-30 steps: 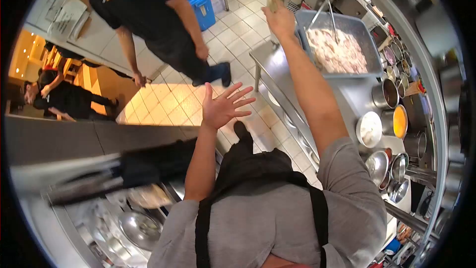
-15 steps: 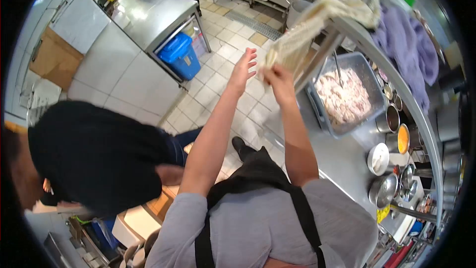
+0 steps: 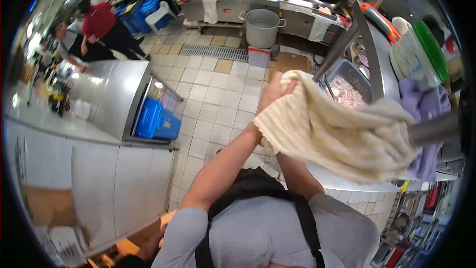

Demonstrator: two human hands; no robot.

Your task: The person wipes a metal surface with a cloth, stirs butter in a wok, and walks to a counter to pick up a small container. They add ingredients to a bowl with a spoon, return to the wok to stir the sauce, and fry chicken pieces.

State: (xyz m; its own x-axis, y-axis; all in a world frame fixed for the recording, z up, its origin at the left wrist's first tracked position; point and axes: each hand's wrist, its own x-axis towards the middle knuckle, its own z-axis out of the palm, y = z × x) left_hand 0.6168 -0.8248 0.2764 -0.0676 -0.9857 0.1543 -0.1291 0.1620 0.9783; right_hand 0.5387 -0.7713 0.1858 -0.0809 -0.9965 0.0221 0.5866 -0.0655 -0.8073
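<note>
head view: the left hand (image 3: pixel 272 94) is raised and grips the near end of a cream towel (image 3: pixel 342 139), fingers closed into the cloth. the towel's long axis runs from this hand to the right, toward a metal rail (image 3: pixel 431 129), over the edge of the bench (image 3: pixel 347 183). the right hand is hidden under the towel, so its state i cannot tell. half a second earlier the left hand was spread and free, and the towel hung high from the right hand.

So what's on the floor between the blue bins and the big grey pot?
In the head view, bare floor tiles and a metal drain grate lie between the blue bins and grey pot.
</note>
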